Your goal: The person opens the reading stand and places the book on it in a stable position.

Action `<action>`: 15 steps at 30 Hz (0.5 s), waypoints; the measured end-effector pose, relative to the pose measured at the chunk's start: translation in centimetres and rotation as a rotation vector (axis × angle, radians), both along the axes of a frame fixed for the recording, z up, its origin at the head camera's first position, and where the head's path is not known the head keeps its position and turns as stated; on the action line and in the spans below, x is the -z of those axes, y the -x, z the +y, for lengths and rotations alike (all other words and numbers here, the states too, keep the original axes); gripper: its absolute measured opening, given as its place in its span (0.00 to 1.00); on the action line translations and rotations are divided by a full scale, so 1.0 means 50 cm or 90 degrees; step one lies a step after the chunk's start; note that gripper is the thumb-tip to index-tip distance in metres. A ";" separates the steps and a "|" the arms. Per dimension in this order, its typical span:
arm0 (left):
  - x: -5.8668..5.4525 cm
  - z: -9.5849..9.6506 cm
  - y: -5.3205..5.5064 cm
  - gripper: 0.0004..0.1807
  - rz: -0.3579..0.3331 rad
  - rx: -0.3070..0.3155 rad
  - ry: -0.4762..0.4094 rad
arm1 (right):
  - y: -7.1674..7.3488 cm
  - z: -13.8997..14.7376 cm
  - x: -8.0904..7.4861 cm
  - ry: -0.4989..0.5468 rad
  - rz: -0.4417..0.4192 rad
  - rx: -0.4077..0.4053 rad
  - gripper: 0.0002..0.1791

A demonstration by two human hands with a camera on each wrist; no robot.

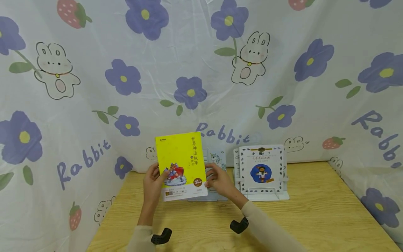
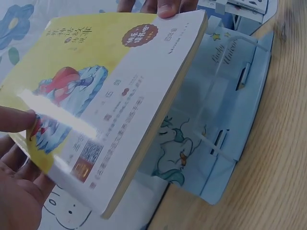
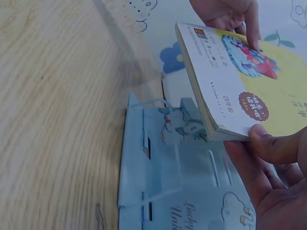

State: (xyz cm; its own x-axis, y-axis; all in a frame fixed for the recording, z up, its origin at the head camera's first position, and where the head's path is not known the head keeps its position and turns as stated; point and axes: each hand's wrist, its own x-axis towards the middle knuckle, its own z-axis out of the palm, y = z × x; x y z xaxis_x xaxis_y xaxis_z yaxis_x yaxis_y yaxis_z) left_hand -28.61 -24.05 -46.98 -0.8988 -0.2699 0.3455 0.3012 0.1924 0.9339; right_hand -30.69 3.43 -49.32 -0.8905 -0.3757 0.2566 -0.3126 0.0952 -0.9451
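A yellow and white paperback book (image 1: 179, 154) with a cartoon figure on its cover is held up by both hands. The left hand (image 1: 154, 178) grips its left edge, thumb on the front cover and fingers behind. On the opposite edge, the right hand (image 1: 218, 178) pinches the lower corner, its thumb (image 3: 271, 143) on the cover. Behind and below the book stands a light blue bookstand (image 2: 225, 96) with a unicorn print, partly hidden in the head view. Its wire page holders show in both wrist views.
Right of the hands, a second bookstand (image 1: 284, 195) bears a white book (image 1: 245, 164) with a blue round picture. Both stands are on a wooden table (image 1: 318, 210). A cloth with flowers and rabbits (image 1: 176, 52) hangs at the back and sides.
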 end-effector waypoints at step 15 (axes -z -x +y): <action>-0.024 0.044 0.045 0.26 0.016 0.019 0.004 | 0.027 0.065 -0.035 -0.052 0.033 0.121 0.22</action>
